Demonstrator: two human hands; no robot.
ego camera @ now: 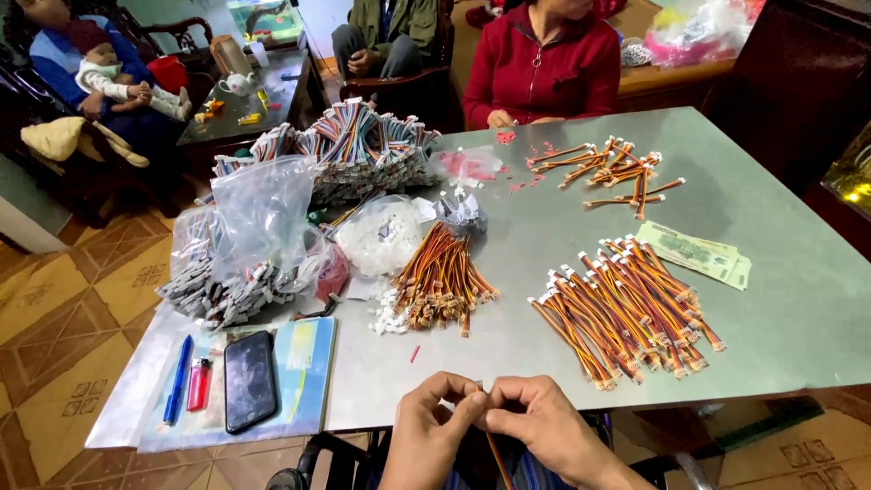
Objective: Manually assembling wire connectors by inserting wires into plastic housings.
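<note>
My left hand [428, 425] and my right hand [541, 425] meet at the near edge of the grey table [771, 227], fingertips pinched together on one short orange-and-red wire cable [497, 458] that hangs down between them. Just beyond my hands lies a large heap of the same cables with white connectors [626, 313]. A second bundle of cables [443, 281] lies at the centre, with loose white connectors [390, 319] beside it.
Clear plastic bags [263, 213] and stacked multicolour cable bundles [363, 150] fill the left side. A black phone [249, 381], blue pen [177, 381] and red lighter [199, 384] lie at near left. Banknotes [697, 252] lie at right. A person in red [543, 63] sits opposite by scattered cables [617, 172].
</note>
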